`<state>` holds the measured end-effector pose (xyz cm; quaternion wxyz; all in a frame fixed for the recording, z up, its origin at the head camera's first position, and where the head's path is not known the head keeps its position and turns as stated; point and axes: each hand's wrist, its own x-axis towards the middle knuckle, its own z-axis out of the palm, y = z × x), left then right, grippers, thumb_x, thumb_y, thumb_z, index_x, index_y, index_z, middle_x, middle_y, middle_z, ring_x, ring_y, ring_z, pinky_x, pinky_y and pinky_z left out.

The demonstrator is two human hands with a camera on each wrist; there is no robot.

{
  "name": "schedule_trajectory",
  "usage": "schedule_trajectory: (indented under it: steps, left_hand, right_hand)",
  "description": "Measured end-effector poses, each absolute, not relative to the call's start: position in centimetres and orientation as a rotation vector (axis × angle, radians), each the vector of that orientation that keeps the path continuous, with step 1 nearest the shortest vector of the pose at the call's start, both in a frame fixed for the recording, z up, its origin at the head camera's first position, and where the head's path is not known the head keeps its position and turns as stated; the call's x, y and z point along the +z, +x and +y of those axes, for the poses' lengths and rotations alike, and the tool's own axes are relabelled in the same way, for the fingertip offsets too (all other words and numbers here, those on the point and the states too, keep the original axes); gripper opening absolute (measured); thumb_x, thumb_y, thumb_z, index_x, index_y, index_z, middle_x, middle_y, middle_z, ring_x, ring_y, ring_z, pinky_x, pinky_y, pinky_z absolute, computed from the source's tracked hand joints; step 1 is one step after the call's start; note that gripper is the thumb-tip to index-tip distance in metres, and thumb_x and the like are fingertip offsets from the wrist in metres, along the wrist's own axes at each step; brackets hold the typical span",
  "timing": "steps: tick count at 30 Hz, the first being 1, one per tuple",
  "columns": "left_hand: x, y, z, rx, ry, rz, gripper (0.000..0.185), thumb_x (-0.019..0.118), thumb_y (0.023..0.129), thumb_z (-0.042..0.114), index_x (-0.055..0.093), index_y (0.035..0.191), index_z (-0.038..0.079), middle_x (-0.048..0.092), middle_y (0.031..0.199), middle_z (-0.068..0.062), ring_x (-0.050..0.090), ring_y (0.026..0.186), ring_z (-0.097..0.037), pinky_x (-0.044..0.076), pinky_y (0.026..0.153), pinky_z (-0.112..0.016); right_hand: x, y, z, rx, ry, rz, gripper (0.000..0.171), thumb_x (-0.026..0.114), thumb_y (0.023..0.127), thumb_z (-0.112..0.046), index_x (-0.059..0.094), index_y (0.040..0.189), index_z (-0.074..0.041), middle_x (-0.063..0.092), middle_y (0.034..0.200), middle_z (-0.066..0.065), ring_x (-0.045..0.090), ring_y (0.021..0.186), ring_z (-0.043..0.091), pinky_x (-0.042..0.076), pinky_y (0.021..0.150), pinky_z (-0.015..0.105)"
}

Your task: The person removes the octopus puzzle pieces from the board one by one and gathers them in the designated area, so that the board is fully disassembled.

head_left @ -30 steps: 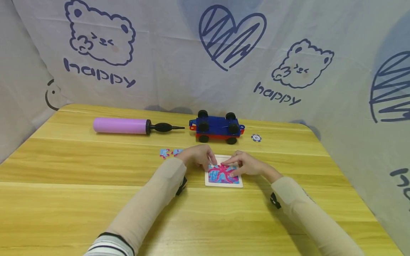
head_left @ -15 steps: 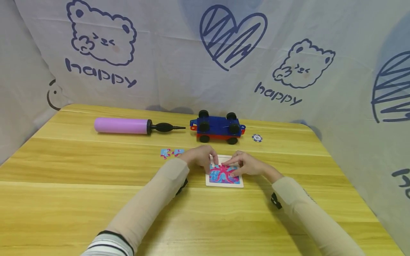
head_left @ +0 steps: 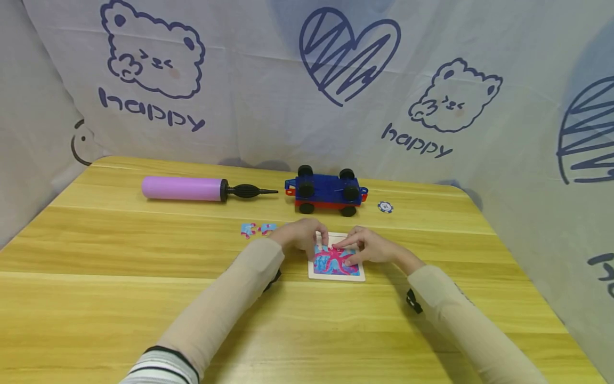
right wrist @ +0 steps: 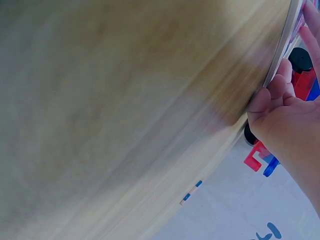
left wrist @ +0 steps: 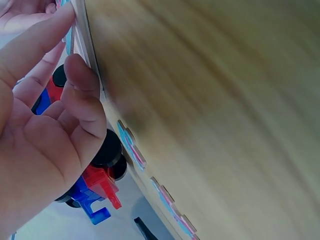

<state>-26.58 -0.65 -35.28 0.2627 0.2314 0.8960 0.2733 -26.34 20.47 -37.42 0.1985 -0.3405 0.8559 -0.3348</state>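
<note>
A small square puzzle board (head_left: 337, 278) with a pale frame lies on the table, bearing a pink octopus picture on blue. My left hand (head_left: 299, 234) is at its upper left, thumb and forefinger pinching a light-blue puzzle piece (left wrist: 69, 42) at the picture's edge. From the right, my right hand (head_left: 374, 246) rests its forefinger and thumb, spread apart, on the octopus; its other fingers bend near the board's side in the right wrist view. Two loose puzzle pieces, a left one (head_left: 247, 229) and a right one (head_left: 267, 228), lie beyond my left wrist.
At the back stand a blue and red toy car chassis (head_left: 328, 189) with black wheels and, left of it, a purple hand pump (head_left: 184, 189) with a black nozzle. A poker chip (head_left: 385, 206) lies to the right. A printed cloth (head_left: 268, 106) hangs behind the wooden table (head_left: 307, 341).
The head view shifts very slightly. Both hands keep nearly the same place on the puzzle, with only small movement of the left fingers.
</note>
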Motion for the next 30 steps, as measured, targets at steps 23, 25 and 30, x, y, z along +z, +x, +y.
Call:
schedule_trajectory:
  steps: [23, 25, 30]
  left_hand:
    - [-35.51, -26.54, -1.05, 0.651, 0.839, 2.505, 0.039, 0.076, 0.068, 0.003, 0.066, 0.103, 0.015, 0.051, 0.07, -0.002, 0.044, 0.063, -0.014, 0.036, 0.055, -0.021]
    - [-35.48, -26.49, -1.07, 0.65, 0.85, 2.5, 0.038, 0.076, 0.068, 0.002, 0.067, 0.103, 0.015, 0.052, 0.071, -0.002, 0.044, 0.064, -0.013, 0.036, 0.056, -0.02]
    - [-35.47, -26.42, -1.2, 0.664, 0.857, 2.499, 0.036, 0.076, 0.068, 0.002, 0.069, 0.101, 0.013, 0.055, 0.074, -0.002, 0.045, 0.066, -0.014, 0.038, 0.058, -0.021]
  right_hand:
    - [-37.47, -26.33, 20.57, -0.911, -0.98, 2.41, 0.039, 0.071, 0.076, -0.009, 0.061, 0.112, 0.001, 0.05, 0.093, 0.011, 0.039, 0.072, 0.024, 0.032, 0.059, 0.025]
    - [-37.51, -26.36, 20.58, -0.913, -0.972, 2.41, 0.039, 0.071, 0.076, -0.009, 0.061, 0.112, 0.0, 0.05, 0.093, 0.01, 0.039, 0.073, 0.024, 0.032, 0.059, 0.025]
    - [-37.59, -26.42, 20.61, -0.921, -0.956, 2.407, 0.039, 0.071, 0.076, -0.01, 0.061, 0.112, 0.0, 0.05, 0.093, 0.01, 0.039, 0.073, 0.025, 0.031, 0.059, 0.025]
